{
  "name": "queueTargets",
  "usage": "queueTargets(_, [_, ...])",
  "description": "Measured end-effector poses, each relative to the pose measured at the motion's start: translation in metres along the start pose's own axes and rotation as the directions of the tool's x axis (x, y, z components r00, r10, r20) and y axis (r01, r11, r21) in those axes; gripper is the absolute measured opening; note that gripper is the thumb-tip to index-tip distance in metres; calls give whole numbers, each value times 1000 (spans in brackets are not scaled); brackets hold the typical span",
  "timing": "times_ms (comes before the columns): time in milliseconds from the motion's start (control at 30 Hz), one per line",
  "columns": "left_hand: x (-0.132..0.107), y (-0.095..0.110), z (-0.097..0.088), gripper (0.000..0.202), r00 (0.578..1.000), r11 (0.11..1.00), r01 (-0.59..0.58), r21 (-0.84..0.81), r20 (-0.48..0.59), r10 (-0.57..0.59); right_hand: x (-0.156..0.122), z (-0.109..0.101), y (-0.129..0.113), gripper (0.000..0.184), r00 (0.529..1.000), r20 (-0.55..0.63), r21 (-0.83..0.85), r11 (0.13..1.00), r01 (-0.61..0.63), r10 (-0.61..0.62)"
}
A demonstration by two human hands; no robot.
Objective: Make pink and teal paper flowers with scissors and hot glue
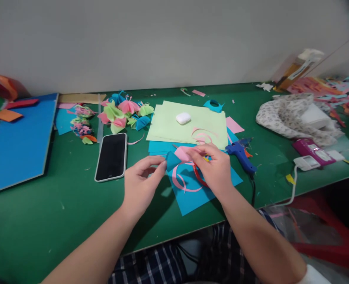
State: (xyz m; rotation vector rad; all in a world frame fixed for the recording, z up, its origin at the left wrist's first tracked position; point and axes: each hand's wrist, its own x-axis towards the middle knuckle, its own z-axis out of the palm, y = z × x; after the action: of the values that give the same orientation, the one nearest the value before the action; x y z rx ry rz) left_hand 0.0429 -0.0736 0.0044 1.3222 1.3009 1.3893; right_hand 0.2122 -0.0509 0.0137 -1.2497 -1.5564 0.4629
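My left hand (pixel 143 179) pinches a small folded piece of blue paper (pixel 172 160) between thumb and fingertips. Right beside it, my right hand (pixel 212 167) grips a small piece of pink paper (pixel 183 153), its end close to the blue piece; whether the two touch I cannot tell. Beneath my hands lies a blue paper sheet (pixel 194 203) with curled pink paper strips (pixel 179 179) on it. Partly hidden by my right hand is a red handle (pixel 198 176), apparently of scissors. Pale green sheets (pixel 165 122) lie just behind, with a white case (pixel 183 118) on top.
To the left are a phone (pixel 111 157), a pile of folded paper pieces (pixel 127 110) and a blue board (pixel 20 146). On the right lie a blue glue gun (pixel 242 156) with its cord, a patterned cloth (pixel 281 116), a purple device (pixel 313 152) and a bottle (pixel 297 71).
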Motion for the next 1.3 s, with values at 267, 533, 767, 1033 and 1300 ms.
queueTargets(267, [4,-4,2,4,993,980,106,-167,63,-97,2,-3,0,24,984,128,74,988,-136,126])
queueTargets(533, [7,-6,2,6,963,932,244,-267,183,-199,4,1,3,27,941,202,268,909,-318,270])
queueTargets(767, [8,-4,3,7,974,916,224,-331,69,-214,3,1,5,12,851,426,408,774,-485,309])
queueTargets(1033, [5,-4,-1,4,998,996,-9,-88,-66,3,-1,-4,0,9,988,156,119,993,-13,-6])
queueTargets(1300, [2,0,-1,3,987,990,-98,99,-119,110,-4,-2,1,8,943,105,-6,948,319,-316])
